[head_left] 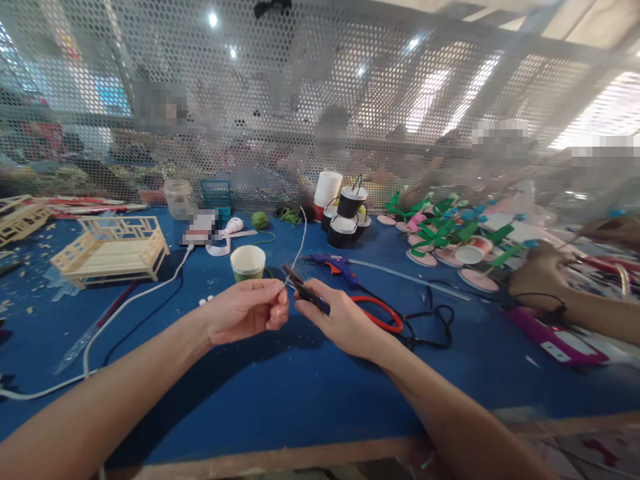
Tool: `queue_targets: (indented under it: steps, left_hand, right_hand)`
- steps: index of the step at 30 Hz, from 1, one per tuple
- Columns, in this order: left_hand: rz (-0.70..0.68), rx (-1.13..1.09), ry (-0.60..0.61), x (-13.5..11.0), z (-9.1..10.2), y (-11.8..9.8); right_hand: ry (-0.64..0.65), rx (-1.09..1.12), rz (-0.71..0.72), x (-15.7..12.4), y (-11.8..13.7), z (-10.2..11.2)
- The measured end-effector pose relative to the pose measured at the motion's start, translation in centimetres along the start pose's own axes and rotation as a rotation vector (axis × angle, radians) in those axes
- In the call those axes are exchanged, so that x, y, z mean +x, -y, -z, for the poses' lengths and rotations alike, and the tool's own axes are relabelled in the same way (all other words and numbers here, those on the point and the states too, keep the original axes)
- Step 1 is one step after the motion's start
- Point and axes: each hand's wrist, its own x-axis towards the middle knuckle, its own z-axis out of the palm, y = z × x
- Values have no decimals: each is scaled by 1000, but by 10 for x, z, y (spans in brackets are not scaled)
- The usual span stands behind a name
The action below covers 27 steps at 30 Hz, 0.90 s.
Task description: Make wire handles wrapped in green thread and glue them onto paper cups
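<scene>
Your wire (305, 232) rises near the cup (249, 269), its lower end pinched in your left hand (250, 310), your right hand (343, 319) wrapped round the pliers (304, 289), apparently to clip or bend it, which calls for a steady hold.

Perforated grey mesh (280, 93) stands behind a blue tabletop (280, 400); bright lights (213, 20) shine through.

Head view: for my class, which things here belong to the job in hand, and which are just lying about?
In the job:
- thin white strand, pinched in the left hand
- pliers, held in the right hand
- perhaps the green cup, standing close by

Apparently just lying about:
- miniature wooden bed
- clear jar
- blue glue gun, not held
</scene>
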Motion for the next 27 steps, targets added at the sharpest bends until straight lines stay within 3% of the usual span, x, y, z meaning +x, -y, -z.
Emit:
queue_targets:
  steps: [3, 7, 8, 10, 13, 15, 17, 20, 22, 23, 25, 27]
  left_hand:
    - [-176, 400, -137, -1, 4, -5]
    - [-678, 1125, -513, -6, 9, -20]
    - [-791, 1264, -565, -8, 9, -23]
    - [-917, 1488, -547, -10, 8, -28]
    - [-900, 1669, -337, -9, 6, -30]
    - [-831, 1705, -261, -8, 7, -30]
    - [-774, 1714, -305, -8, 11, -31]
    - [-779, 1666, -563, -11, 17, -36]
    - [-780, 1566, -724, -13, 16, -39]
    - [-742, 1508, -745, -14, 14, -40]
    - [-592, 1388, -655, -14, 7, -37]
    - [-401, 1266, -466, -12, -2, -30]
  right_hand:
    - [52, 62, -34, -2, 2, 3]
    - [337, 314, -52, -6, 6, 9]
    - [407, 366, -50, -7, 6, 10]
    - [506, 439, -49, -9, 7, 12]
    - [595, 543, -58, -10, 6, 14]
    - [638, 624, -69, -11, 4, 16]
    - [671, 739, -104, -12, 2, 18]
    - [699, 897, -161, -13, 0, 20]
    - [621, 871, -149, -12, 0, 19]
    - [516, 802, -129, -11, 1, 18]
    - [206, 609, -83, -8, 3, 16]
    - [-74, 478, -48, -5, 6, 14]
